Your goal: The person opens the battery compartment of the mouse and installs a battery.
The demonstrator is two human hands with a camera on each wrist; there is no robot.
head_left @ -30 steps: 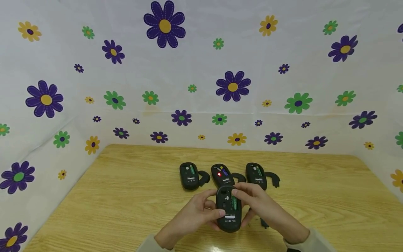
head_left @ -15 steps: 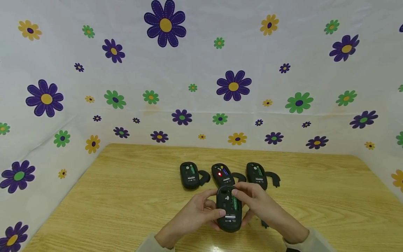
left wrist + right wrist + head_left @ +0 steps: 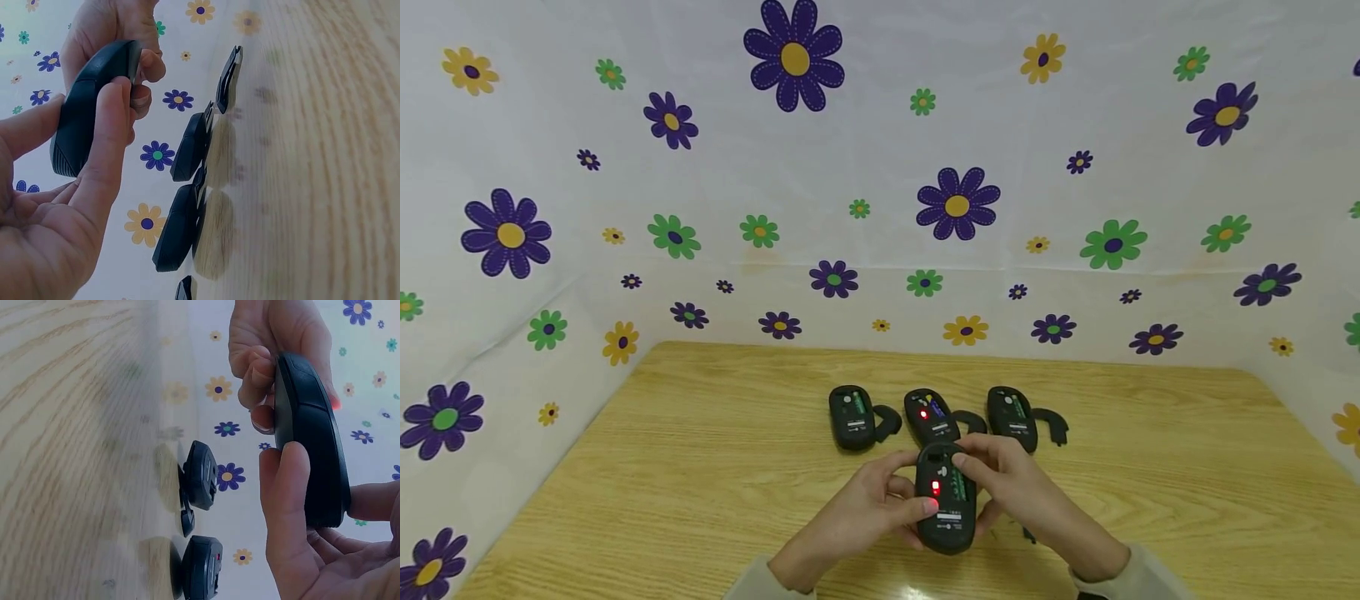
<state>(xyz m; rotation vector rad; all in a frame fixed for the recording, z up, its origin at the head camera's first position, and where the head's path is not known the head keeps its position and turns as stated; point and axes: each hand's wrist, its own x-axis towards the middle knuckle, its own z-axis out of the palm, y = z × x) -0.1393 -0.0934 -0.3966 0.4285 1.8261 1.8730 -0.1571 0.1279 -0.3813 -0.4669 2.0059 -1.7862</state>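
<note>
Both hands hold a black computer mouse (image 3: 947, 535) above the table, its underside turned up to the head camera. My left hand (image 3: 874, 507) grips its left side, thumb lying on the underside. From the right, my right hand (image 3: 1022, 479) grips it, with the thumb at the upper end of the battery slot. A green battery (image 3: 959, 485) lies in that slot. Red light (image 3: 936, 485) glows from the sensor and tints the left thumb. In the left wrist view the mouse's dark shell (image 3: 78, 119) shows between the fingers; the right wrist view shows its side (image 3: 319, 462).
Behind the hands, upturned mice stand in a row: left (image 3: 852, 425), middle (image 3: 931, 423) with a red light, right (image 3: 1011, 421). Beside them lie curved black covers (image 3: 887, 423). Another dark piece (image 3: 1028, 535) is partly hidden by the right forearm. Flowered cloth (image 3: 880, 150) encloses the wooden table (image 3: 715, 433).
The sensor of the held mouse now glows red; it was dark in both earlier frames. Hands and mouse have stayed almost in place.
</note>
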